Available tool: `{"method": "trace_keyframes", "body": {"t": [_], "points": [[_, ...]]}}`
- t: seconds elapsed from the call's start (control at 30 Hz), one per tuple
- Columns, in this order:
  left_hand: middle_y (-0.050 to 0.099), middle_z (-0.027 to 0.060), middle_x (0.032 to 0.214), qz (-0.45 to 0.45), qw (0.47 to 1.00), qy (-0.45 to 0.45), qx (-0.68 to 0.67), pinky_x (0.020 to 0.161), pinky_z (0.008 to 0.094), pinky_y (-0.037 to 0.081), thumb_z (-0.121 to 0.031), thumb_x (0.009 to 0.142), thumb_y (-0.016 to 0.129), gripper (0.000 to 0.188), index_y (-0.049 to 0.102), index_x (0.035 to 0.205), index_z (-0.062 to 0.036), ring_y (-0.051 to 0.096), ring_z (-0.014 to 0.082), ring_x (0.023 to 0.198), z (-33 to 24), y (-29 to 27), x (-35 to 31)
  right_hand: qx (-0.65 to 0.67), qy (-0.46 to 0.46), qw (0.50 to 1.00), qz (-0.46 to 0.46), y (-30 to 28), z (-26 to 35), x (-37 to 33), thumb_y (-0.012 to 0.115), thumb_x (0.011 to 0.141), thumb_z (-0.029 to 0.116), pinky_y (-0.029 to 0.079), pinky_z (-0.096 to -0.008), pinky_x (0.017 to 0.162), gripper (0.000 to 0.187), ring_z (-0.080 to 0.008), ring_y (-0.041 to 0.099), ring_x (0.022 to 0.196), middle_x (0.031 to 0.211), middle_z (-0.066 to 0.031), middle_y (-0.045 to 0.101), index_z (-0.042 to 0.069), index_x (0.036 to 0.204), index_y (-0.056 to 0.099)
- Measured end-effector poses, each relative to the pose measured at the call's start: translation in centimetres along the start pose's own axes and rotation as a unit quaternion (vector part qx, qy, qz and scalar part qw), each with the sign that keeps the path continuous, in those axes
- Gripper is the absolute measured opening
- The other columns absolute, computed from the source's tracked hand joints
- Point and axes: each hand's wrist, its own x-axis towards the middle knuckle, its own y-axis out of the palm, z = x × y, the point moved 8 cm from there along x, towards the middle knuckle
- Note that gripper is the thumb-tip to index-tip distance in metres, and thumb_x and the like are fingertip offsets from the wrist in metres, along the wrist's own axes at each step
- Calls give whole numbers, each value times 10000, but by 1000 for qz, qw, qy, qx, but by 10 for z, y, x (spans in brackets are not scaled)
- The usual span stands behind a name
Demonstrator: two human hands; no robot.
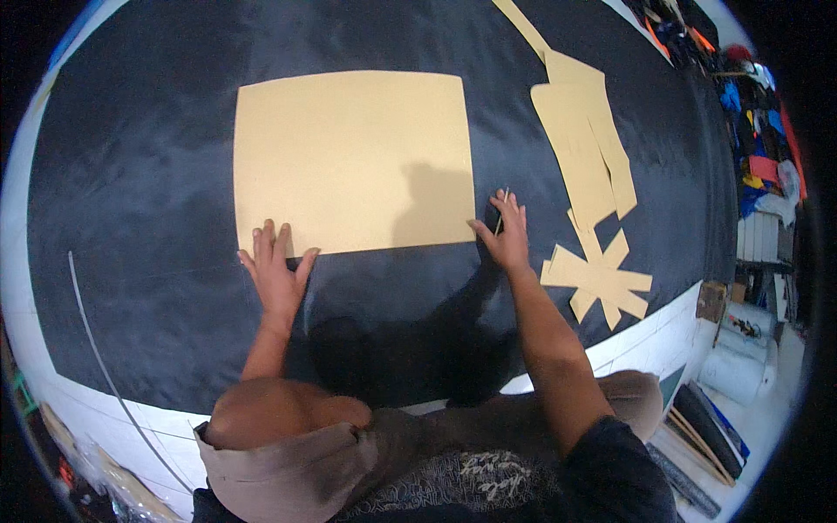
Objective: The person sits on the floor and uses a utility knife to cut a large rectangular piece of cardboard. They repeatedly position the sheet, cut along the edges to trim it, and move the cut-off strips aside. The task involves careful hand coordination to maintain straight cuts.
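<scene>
Sheet (340, 157) lay ahead of my left hand (278, 281), left of my right hand (510, 241), long axis crosswise. Left fingers lay spread over its near edge; right pinched a stick (500, 226).

Two hands (276, 279), one large sheet (353, 161), one stick (500, 224)

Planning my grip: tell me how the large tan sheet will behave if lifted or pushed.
The large tan sheet looks thin, so probably light for its size. It lies flat without wrinkles, suggesting stiff card, though it may bow. The shiny black cover beneath might let it slide.
</scene>
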Motion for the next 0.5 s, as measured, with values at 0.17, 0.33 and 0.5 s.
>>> {"method": "trace_keyframes", "body": {"t": [0.17,0.33,0.5], "points": [[418,167,1576,12,1000,-11,6,1191,717,129,-569,897,695,709,578,1417,-102,315,379,1510,0,-14,3,-8,18,995,-94,-14,42,23,806,854,330,334,-547,1153,674,-396,513,1343,1433,-173,576,31,1391,530],[414,165,1570,28,1000,-4,3,1181,720,151,-581,903,673,694,589,1401,-103,311,382,1507,-4,-13,7,9,-177,984,20,36,167,79,717,926,234,315,-544,1180,504,-358,453,1417,1471,-139,545,78,1373,544],[428,183,1543,29,999,-13,-18,1175,729,146,-544,867,732,706,589,1392,-94,316,412,1489,-1,-20,6,-59,-196,973,108,72,230,136,653,965,234,316,-538,1183,338,-329,429,1445,1471,-136,544,94,1269,603]]}}
